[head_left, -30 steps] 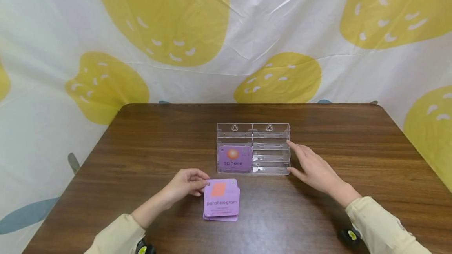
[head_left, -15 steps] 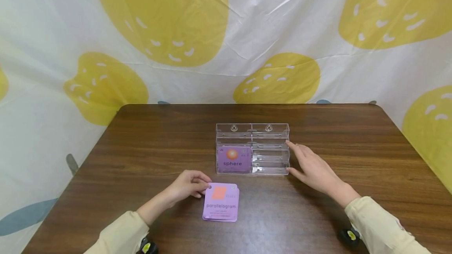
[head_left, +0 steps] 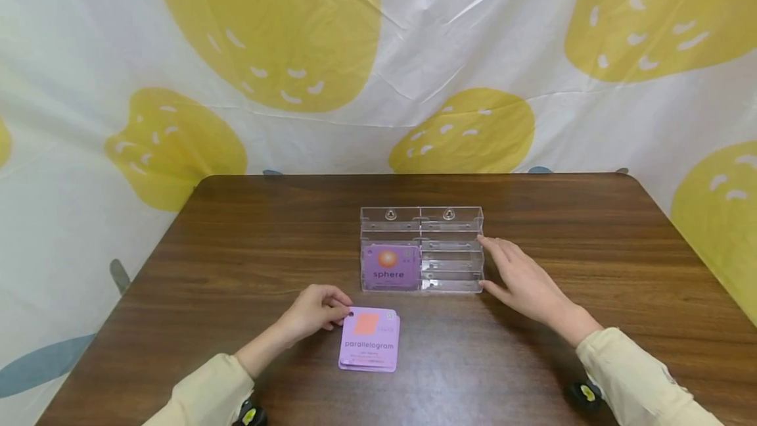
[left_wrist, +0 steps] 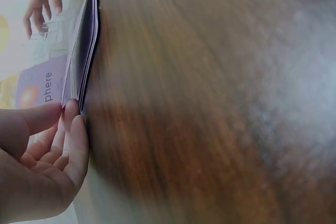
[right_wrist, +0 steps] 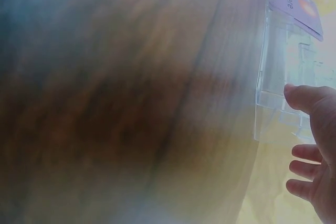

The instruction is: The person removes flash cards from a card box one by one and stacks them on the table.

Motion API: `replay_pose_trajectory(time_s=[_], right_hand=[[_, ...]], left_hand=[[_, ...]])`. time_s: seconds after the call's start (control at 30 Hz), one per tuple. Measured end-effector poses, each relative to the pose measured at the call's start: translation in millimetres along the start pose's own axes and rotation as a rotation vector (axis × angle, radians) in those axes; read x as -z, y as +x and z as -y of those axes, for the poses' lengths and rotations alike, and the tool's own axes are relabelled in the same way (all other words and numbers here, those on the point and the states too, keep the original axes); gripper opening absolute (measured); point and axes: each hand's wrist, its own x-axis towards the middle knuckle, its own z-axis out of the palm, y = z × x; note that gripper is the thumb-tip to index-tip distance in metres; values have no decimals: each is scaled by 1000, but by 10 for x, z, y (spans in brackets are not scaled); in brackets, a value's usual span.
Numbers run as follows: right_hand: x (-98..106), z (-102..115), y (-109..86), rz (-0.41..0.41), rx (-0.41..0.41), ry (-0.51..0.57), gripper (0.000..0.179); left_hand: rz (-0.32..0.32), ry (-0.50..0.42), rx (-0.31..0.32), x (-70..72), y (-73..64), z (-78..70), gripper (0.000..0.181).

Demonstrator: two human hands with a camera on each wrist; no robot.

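My left hand [head_left: 316, 311] pinches the upper left corner of a purple "parallelogram" card [head_left: 369, 359], which lies over a small stack of purple cards [head_left: 386, 369]. In the left wrist view, the thumb and forefinger meet at the card edge, and the top card [left_wrist: 79, 45] stands slightly apart from those under it. A clear tiered card holder [head_left: 451, 261] stands behind the stack, with a purple "sphere" card [head_left: 390, 281] in its front left pocket. My right hand [head_left: 526, 281] rests at the holder's right side, thumb and fingers spread along the side wall.
The dark wooden table [head_left: 254, 229] extends around the holder and cards. A white curtain [head_left: 319, 143] with yellow fruit prints hangs along the table's back and sides.
The parallelogram card has come down toward the near edge and lines up more closely with the stack, the left hand still pinching it. My right hand has stayed at the holder.
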Motion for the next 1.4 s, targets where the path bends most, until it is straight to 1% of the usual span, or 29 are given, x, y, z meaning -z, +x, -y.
replay_pose_trajectory(time_s=[0.2, 0.4, 0.53, 0.67, 0.73, 0.83, 0.97, 1.07, 1.17, 1.4], right_hand=[[-3, 0, 8, -11, 17, -5, 73], [0, 1, 3, -7, 12, -5, 73], [4, 1, 3, -3, 7, -3, 73], [6, 0, 6, 4, 4, -4, 73], [8, 0, 5, 9, 2, -5, 73], [10, 0, 4, 14, -2, -6, 73], [13, 2, 2, 21, -11, -6, 73], [15, 8, 0, 28, -18, -7, 73], [17, 15, -1, 32, -20, -8, 73], [24, 19, -1, 33, -22, -6, 73]], left_hand=[[-19, 39, -13, 2, 3, 3, 11], [-26, 77, -26, 6, 19, -1, 9], [-29, 105, -38, 30, 17, -13, 10], [-29, 111, -26, 60, 28, -37, 10], [-33, 118, -31, 79, 41, -53, 10], [-65, 128, -39, 111, 78, -82, 11], [-140, 143, -54, 160, 145, -135, 13], [-187, 154, -80, 194, 194, -178, 14], [-205, 157, -110, 211, 237, -214, 16], [-187, 142, -193, 196, 324, -260, 18]])
